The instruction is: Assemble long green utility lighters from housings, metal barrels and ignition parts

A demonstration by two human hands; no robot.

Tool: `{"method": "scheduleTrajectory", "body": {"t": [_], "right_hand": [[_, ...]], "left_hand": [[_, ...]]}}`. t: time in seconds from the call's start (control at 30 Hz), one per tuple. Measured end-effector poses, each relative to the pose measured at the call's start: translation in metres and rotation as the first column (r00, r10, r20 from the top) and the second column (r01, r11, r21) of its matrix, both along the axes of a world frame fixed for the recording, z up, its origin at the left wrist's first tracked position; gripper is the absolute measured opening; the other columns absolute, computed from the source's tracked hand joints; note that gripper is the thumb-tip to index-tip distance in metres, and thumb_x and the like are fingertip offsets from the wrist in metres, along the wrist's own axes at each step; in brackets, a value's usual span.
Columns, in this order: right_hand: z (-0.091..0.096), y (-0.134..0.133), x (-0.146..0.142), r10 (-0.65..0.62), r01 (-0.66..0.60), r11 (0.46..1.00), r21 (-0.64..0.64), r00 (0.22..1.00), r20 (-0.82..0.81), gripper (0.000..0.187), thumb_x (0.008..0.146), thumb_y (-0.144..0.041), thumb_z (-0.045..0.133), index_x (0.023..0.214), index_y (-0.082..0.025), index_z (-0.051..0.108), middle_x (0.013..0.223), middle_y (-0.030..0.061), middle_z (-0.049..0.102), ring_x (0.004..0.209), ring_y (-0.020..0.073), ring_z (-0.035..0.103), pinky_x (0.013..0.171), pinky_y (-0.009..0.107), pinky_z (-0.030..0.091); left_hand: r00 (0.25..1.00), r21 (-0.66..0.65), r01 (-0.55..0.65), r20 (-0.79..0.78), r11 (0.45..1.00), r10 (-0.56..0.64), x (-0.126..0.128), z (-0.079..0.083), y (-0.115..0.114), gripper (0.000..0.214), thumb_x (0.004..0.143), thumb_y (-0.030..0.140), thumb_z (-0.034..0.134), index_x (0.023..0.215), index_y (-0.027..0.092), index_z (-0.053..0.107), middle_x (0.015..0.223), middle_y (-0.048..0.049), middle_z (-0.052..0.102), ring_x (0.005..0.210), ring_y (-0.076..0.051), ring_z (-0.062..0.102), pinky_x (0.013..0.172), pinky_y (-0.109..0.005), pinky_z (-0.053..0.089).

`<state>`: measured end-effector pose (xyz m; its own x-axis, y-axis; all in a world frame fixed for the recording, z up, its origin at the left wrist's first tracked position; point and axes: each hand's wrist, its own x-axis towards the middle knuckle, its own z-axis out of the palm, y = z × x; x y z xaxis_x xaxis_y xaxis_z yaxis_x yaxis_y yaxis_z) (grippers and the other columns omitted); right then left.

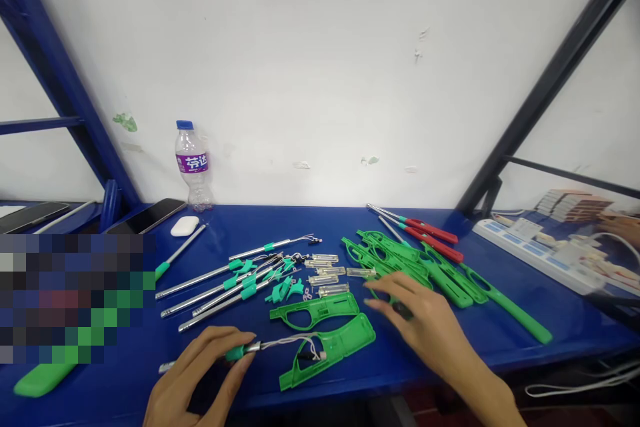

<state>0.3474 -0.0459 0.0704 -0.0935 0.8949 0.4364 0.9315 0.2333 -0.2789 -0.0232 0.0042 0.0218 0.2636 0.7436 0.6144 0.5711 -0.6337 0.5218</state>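
Note:
My left hand (203,373) is closed on a silver lighter tube (254,346) with a teal collar. White wires (287,340) trail from the tube to a black part lying over a green lighter handle half (350,340). Just behind that lies another green handle half (320,310). My right hand (410,313) hovers near the clear fuel tanks (333,289), its thumb and forefinger apart. A small dark object (401,310) shows under its curled fingers, its kind unclear. Several wired metal tubes (210,278) and teal triggers (285,289) lie between my hands and the wall.
Stacked green handle halves (450,283) and red lighters (430,237) lie at right, beside a white power strip (535,253). Back left are a plastic bottle (194,180), a white case (185,226) and a phone (150,215). A pixelated block hides the left side.

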Motion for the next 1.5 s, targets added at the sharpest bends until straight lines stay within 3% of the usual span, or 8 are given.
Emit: {"method": "scheduleTrajectory", "body": {"t": [0.17,0.3,0.5,0.73,0.9,1.07,1.27,1.5], "right_hand": [[-0.001,-0.028,-0.034,0.211,-0.203,0.951,-0.235,0.977,0.012,0.024,0.098,-0.038,0.079,0.120,-0.038,0.069,0.124,-0.0041,0.073,0.090,0.0185,0.078,0.070,0.028,0.054],[-0.017,-0.037,-0.033,0.232,-0.208,0.945,-0.254,0.971,0.067,0.014,0.103,-0.018,0.069,0.106,-0.030,0.062,0.108,-0.0037,0.073,0.078,0.0166,0.076,0.059,0.028,0.047],[-0.011,-0.043,-0.004,0.251,-0.249,0.967,-0.050,0.967,0.053,0.034,0.101,-0.003,0.038,0.103,-0.028,0.060,0.097,-0.0020,0.074,0.077,0.0123,0.077,0.062,0.020,0.054],[-0.003,0.017,0.036,-0.079,0.043,0.949,0.313,0.991,0.105,0.020,0.106,-0.015,0.052,0.104,-0.023,0.071,0.103,0.0064,0.079,0.073,0.0168,0.078,0.050,0.021,0.049],[-0.011,0.034,0.012,-0.012,-0.009,0.980,0.200,0.994,0.107,0.032,0.110,-0.018,0.044,0.112,-0.025,0.075,0.119,0.0071,0.079,0.077,0.0177,0.079,0.050,0.023,0.051],[-0.009,0.014,-0.035,0.179,-0.181,0.983,0.036,0.982,0.061,0.025,0.113,-0.034,0.051,0.117,-0.033,0.075,0.126,0.0013,0.078,0.095,0.0172,0.081,0.067,0.023,0.060],[-0.022,-0.012,-0.057,0.242,-0.252,0.955,-0.155,0.967,-0.084,0.029,0.113,-0.021,0.044,0.113,-0.030,0.071,0.120,0.0016,0.076,0.090,0.0151,0.080,0.073,0.023,0.060],[-0.019,-0.020,-0.064,0.171,-0.175,0.984,-0.018,0.974,-0.149,0.026,0.112,-0.047,0.054,0.122,-0.032,0.072,0.117,0.0041,0.077,0.084,0.0186,0.081,0.073,0.027,0.064]], "left_hand": [[1.000,0.008,0.003,0.005,1.000,-0.003,0.004,0.006,-0.001,0.018,0.102,0.044,0.068,0.115,0.033,0.075,0.110,0.0015,0.077,0.098,-0.016,0.079,0.088,-0.018,0.063],[1.000,0.020,0.007,0.011,1.000,-0.007,0.004,0.005,0.000,0.018,0.102,0.043,0.069,0.115,0.032,0.075,0.111,0.0015,0.077,0.100,-0.016,0.078,0.089,-0.018,0.062],[1.000,0.028,-0.014,0.009,0.999,0.014,0.004,0.001,0.000,0.020,0.103,0.045,0.067,0.117,0.032,0.074,0.113,0.0011,0.076,0.101,-0.015,0.078,0.090,-0.017,0.062],[0.999,0.065,0.032,-0.001,0.997,-0.032,0.007,0.007,0.002,0.019,0.106,0.043,0.065,0.118,0.033,0.075,0.111,0.0020,0.076,0.099,-0.013,0.079,0.089,-0.015,0.062],[0.997,0.091,0.076,-0.002,0.993,-0.076,0.005,0.008,0.001,0.019,0.106,0.042,0.065,0.119,0.035,0.077,0.109,0.0025,0.077,0.097,-0.013,0.080,0.088,-0.014,0.062],[0.996,0.066,0.016,0.092,0.998,-0.022,0.012,0.013,-0.005,0.015,0.105,0.040,0.067,0.112,0.033,0.078,0.105,0.0022,0.076,0.091,-0.012,0.079,0.080,-0.013,0.062],[0.996,0.079,-0.018,0.090,0.997,0.011,0.016,0.017,-0.004,0.013,0.105,0.034,0.067,0.113,0.031,0.077,0.106,0.0005,0.075,0.092,-0.013,0.077,0.082,-0.017,0.061],[1.000,0.078,0.019,0.019,0.997,-0.021,0.018,0.019,-0.006,0.018,0.105,0.025,0.062,0.119,0.028,0.074,0.109,-0.0030,0.073,0.096,-0.016,0.076,0.085,-0.022,0.061]]}}
